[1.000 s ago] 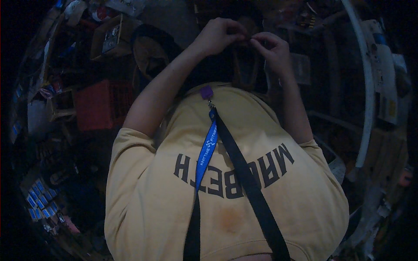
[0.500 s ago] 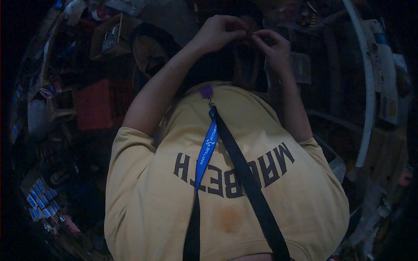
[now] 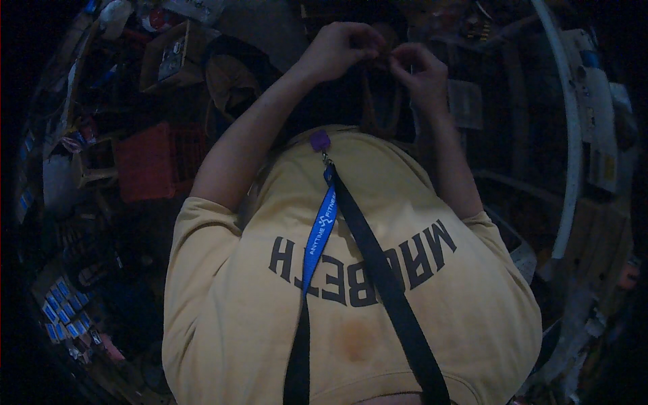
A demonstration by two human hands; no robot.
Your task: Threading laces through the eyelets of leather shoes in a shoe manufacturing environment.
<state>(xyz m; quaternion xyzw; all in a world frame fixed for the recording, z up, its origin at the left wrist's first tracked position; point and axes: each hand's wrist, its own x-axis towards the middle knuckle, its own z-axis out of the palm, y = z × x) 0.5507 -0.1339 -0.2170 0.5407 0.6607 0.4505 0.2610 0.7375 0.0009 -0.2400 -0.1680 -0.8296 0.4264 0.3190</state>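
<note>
At the top middle, my left hand (image 3: 341, 50) is closed in a pinch, its thumb and fingers pointing right. My right hand (image 3: 424, 74) meets it from the right, thumb and forefinger curled toward each other. The fingertips of both hands are close together. What they hold, if anything, is too small and dark to make out. Just behind the fingertips is a dim brownish rounded shape (image 3: 385, 34). Below the hands, a lanyard (image 3: 320, 223) with a blue and black strap and a purple tag (image 3: 320, 140) hangs over my yellow shirt (image 3: 418, 324).
A red plastic crate (image 3: 152, 162) stands at the left, with a small stool (image 3: 98, 165) beside it. Farther up is an open cardboard box (image 3: 169, 64). Several small blue-and-white packs (image 3: 64, 307) lie at lower left. A long pale pipe (image 3: 570, 135) curves down the right side.
My right hand has shifted slightly up and its fingers have changed their bend a little. My left hand has moved only a touch, still pinched near it.
</note>
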